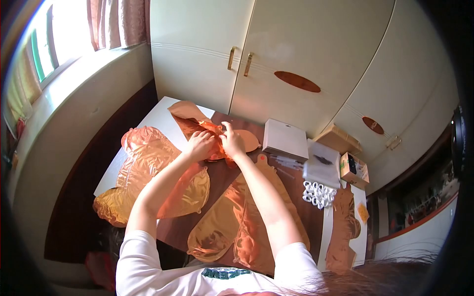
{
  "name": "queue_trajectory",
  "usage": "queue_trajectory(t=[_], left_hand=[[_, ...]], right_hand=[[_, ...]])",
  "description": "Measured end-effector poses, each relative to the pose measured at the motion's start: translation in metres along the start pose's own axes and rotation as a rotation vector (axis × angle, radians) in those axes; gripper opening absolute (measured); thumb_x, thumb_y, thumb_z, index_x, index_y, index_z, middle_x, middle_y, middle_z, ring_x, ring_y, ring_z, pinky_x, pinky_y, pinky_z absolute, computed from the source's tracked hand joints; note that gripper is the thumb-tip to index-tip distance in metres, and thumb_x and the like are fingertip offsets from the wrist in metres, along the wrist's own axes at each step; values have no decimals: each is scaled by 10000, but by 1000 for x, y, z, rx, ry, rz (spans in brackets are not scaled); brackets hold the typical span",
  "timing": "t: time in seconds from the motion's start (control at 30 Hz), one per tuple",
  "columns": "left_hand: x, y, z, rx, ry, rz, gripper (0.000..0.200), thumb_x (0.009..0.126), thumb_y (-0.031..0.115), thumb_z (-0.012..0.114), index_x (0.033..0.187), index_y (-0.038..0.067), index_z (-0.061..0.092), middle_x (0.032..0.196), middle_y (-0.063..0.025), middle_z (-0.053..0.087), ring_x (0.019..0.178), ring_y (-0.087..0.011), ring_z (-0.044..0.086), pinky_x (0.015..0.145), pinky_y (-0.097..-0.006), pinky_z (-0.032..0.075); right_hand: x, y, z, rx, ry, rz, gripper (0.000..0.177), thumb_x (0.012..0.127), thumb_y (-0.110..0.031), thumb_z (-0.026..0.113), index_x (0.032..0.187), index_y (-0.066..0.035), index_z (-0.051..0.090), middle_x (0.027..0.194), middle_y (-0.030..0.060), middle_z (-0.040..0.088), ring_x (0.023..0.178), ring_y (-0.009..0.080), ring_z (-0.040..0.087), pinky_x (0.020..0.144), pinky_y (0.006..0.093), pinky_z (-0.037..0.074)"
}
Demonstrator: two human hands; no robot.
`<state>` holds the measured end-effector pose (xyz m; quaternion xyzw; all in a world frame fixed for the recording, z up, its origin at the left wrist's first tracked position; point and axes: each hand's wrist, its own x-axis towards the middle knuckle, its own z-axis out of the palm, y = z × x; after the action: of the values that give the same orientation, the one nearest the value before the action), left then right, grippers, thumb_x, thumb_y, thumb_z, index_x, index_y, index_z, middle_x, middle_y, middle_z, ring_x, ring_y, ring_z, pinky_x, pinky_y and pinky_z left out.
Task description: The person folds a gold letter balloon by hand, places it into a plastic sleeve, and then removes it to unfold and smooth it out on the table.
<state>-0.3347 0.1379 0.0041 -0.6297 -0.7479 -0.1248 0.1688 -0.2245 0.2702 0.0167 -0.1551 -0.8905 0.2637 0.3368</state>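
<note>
At the far side of the table, both of my hands are on a shiny orange foil balloon [249,140], flat and bunched up in the middle. My left hand [200,145] has its fingers curled down onto the crumpled foil. Beside it, my right hand [232,141] grips the same foil with the thumb and lower fingers, while one finger points up. A crinkled, partly puffed foil balloon [143,160] lies left of my left forearm. Under my right forearm, another flat foil balloon [215,224] spreads toward my body. The foil between my fingers is partly hidden.
A white box [285,139] stands at the back right, near the cabinet doors [296,49]. Close by are a clear plastic bag [321,163], white rings [319,194], a small open carton [354,170] and an orange foil strip [341,229]. A window sill [89,79] curves along the left.
</note>
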Motion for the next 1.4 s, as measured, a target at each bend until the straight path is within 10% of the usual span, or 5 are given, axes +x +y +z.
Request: queue_trajectory(t=[0.2, 0.57, 0.77, 1.03, 1.4], left_hand=[[0, -1, 8, -42, -516, -274, 851, 802, 796, 305, 1495, 318, 179, 1566, -60, 139, 1433, -368, 84, 1092, -646, 58], [-1, -1, 9, -41, -489, -292, 887, 777, 813, 338, 1486, 292, 223, 1557, -62, 172, 1427, -388, 87, 1098, -635, 43], [0, 0, 0, -70, -521, -319, 858, 785, 794, 359, 1478, 300, 250, 1547, -68, 208, 1420, -387, 123, 1106, -626, 41], [27, -7, -16, -119, -309, -575, 508, 782, 464, 613, 1141, 105, 611, 1044, -133, 670, 960, -300, 642, 817, -408, 505], [1, 6, -19, -6, 678, -498, 309, 669, 221, 747, 910, 91, 603, 830, -88, 628, 907, -293, 583, 734, -416, 509]], right_hand=[[32, 11, -31, 142, 79, 199, 336, 803, -103, 659, 1122, -138, 560, 828, 126, 683, 787, 318, 668, 675, 435, 512], [98, -29, -180, 27, 491, -98, 294, 781, 20, 513, 1037, -89, 606, 962, 119, 697, 891, 284, 671, 766, 367, 520], [57, -88, -263, -102, 304, -52, 271, 836, 54, 522, 1091, -13, 588, 967, 131, 702, 890, 199, 687, 776, 284, 525], [-41, -109, -276, -311, 206, -205, 264, 820, -5, 541, 1045, -125, 608, 885, 104, 693, 781, 308, 676, 678, 413, 550], [-119, -91, -251, -290, 114, -81, 243, 814, -7, 580, 1038, -91, 625, 863, 126, 682, 752, 301, 670, 636, 380, 533]])
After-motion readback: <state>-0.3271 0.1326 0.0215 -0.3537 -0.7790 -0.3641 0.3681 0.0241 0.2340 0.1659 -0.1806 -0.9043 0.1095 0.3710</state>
